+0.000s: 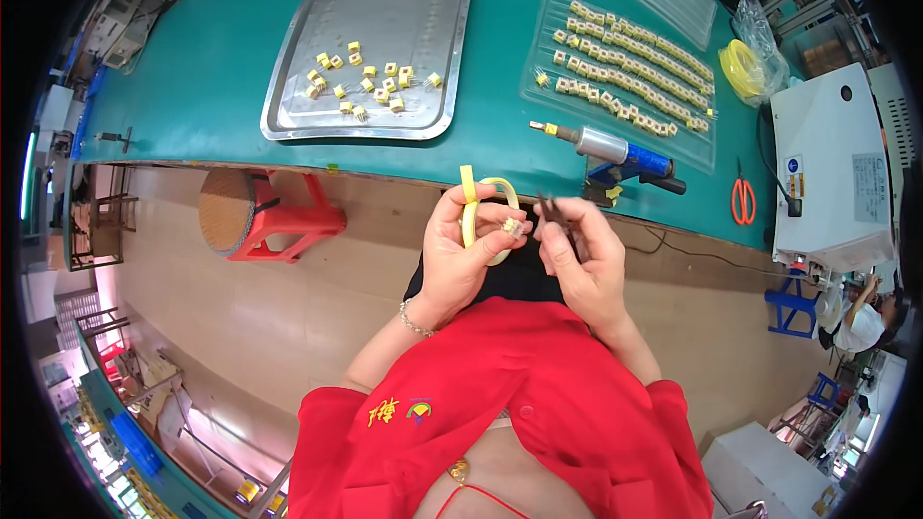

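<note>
My left hand [452, 250] is closed, pinching a small pinned coil part [513, 228] between thumb and fingertips. A roll of yellow tape [469, 221] hangs around fingers of that same hand, its loose end sticking up. Just to the right, my right hand [591, 255] grips a dark, thin, pointed tool, probably tweezers [552, 214], with the tip near the coil part. The rest of that tool is hidden by my fingers. Both hands hover at the table's front edge, above my lap.
Loose yellow coil parts [387, 85] lie in a metal tray [413, 0] on the green table [212, 67]. Rows of similar parts fill a clear plastic tray [538, 43]. A blue-and-silver tool [625, 152], orange-handled scissors [742, 200] and a white machine [832, 163] stand right; a red stool [303, 216] stands below left.
</note>
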The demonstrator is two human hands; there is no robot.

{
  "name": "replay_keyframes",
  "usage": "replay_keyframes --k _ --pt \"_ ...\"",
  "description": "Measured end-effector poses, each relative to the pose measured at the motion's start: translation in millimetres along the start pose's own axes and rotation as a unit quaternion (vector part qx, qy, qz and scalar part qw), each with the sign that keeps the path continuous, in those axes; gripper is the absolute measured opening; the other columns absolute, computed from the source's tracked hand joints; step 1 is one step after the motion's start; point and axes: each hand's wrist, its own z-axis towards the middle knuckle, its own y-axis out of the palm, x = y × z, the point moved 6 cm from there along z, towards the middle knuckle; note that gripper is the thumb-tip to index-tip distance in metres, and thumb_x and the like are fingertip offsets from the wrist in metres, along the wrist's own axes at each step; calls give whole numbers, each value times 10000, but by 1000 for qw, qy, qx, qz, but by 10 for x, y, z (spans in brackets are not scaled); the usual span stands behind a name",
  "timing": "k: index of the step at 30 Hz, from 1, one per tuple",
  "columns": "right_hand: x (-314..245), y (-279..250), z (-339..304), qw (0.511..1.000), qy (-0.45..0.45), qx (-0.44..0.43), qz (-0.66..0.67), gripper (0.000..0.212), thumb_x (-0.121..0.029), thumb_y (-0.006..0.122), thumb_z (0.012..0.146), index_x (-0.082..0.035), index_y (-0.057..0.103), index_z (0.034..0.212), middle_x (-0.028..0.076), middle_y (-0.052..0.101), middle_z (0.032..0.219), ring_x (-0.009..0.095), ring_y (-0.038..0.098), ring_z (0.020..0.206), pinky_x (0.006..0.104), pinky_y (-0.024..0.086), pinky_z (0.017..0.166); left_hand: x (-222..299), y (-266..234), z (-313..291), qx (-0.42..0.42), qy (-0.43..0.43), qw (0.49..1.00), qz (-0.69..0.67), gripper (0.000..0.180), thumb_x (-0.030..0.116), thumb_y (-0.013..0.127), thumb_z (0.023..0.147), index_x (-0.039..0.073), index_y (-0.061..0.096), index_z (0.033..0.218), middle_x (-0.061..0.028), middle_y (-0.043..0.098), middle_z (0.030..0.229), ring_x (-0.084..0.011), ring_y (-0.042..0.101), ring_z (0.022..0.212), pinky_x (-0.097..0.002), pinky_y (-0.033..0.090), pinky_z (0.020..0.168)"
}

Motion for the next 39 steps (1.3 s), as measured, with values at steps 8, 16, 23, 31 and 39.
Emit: replay_keyframes --k 8,16,23,31,39 --pt "-139 11 -19 983 -101 16 -154 159 3 624 800 31 601 955 87 605 807 131 571 691 224 440 599 64 0 -33 -27 62 994 87 448 -92 606 783 4 390 1164 -168 612 974 -201 622 901 -309 523 801" --pt "-21 -40 -60 990 -63 29 -122 152 -2 641 791 30 596 933 75 600 797 116 559 676 211 432 589 92 60 -54 -25 75 992 95 450 -96 610 779 4 394 1162 -162 612 973 -199 616 921 -308 515 823" --pt "-9 -43 -77 992 -67 37 -99 129 -11 640 800 33 593 912 65 597 801 103 546 675 200 420 577 100 74 -62 -24 76 991 104 451 -102 609 777 6 396 1160 -164 608 971 -199 612 929 -305 518 821" --pt "20 -51 -78 994 -60 35 -88 127 -8 644 796 39 592 902 71 593 795 105 550 683 201 425 582 107 87 -69 -26 79 990 118 447 -105 611 774 -7 394 1153 -164 605 969 -194 611 926 -298 522 815" --pt "-20 -68 -64 986 -85 35 -137 128 20 661 761 48 596 867 96 603 764 144 573 662 223 441 565 130 92 -85 -10 77 984 161 398 -97 621 769 -23 437 1113 -152 610 960 -193 628 893 -293 532 795"
